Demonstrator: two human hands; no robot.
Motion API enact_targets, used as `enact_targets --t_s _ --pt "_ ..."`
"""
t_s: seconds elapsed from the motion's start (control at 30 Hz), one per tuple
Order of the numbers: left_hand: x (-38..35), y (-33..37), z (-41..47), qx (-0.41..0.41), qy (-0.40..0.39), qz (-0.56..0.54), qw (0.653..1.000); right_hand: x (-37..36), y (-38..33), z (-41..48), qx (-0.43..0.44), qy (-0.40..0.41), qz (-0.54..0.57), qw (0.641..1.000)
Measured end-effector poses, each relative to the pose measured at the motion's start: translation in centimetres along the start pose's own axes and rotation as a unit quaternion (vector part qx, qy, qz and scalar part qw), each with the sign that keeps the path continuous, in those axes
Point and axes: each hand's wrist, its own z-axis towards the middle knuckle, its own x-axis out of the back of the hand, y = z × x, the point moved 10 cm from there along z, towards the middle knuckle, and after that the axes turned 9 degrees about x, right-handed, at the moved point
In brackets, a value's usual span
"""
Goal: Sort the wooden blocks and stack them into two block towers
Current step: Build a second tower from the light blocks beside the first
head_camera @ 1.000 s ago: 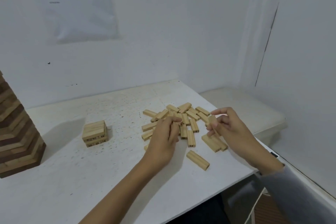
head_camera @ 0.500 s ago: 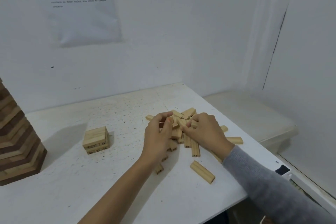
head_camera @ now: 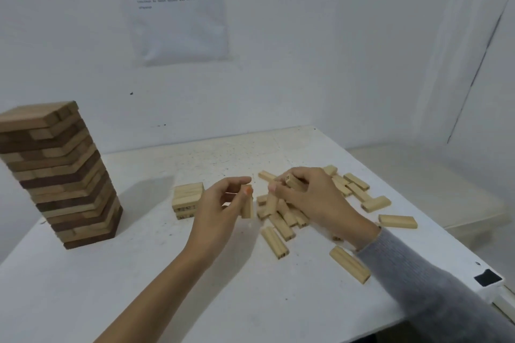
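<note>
Pinching one pale block [head_camera: 247,205] upright, the left hand [head_camera: 220,209] should be carrying it squarely toward the short stack [head_camera: 187,199] at nine o'clock; the right hand [head_camera: 312,198] is gripping another block [head_camera: 292,181].

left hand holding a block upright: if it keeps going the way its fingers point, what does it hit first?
Probably the loose pile of blocks. The left hand holds one block with fingers pointing right, toward that pile and the right hand; depth from one view is uncertain.

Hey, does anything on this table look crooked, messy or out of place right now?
Yes. The tall tower at the left looks twisted, its layers fanned out of line. Right of the small stack, pale blocks lie scattered every which way.
</note>
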Motion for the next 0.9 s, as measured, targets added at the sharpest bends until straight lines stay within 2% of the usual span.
enact_targets --t_s 0.1,0.17,0.33,0.47,0.6,0.73,0.8,0.9 --pt "2.4 -1.2 -0.7 0.019 -0.004 0.014 1.000 -4.1 -0.3 0.1 -0.017 -0.095 0.039 0.995" --pt "3.9 -1.8 -1.2 0.031 -0.008 0.009 0.999 -6.4 -0.5 0.3 -0.007 -0.151 0.012 0.988" --pt "6.2 -4.0 -2.2 0.085 -0.049 -0.003 0.995 -10.3 -0.8 0.6 0.014 -0.214 -0.011 0.977" --pt "6.9 -5.4 -2.8 0.101 -0.050 0.029 0.993 -11.9 -0.9 0.7 0.024 -0.227 -0.041 0.973" --pt "7.2 -5.7 -3.0 0.084 -0.038 0.091 0.992 -11.9 -0.8 0.6 0.050 -0.202 -0.098 0.973" --pt "7.5 -4.3 -3.2 0.029 -0.021 0.166 0.985 -11.9 0.2 -0.1 -0.045 -0.198 0.042 0.978" --pt "7.7 -4.5 -3.2 0.051 -0.029 0.149 0.987 -11.8 0.4 -0.2 -0.062 -0.198 0.078 0.975" --pt "7.3 -4.8 -3.6 0.087 -0.081 0.135 0.984 -11.4 0.1 -0.1 -0.045 -0.192 0.067 0.978"
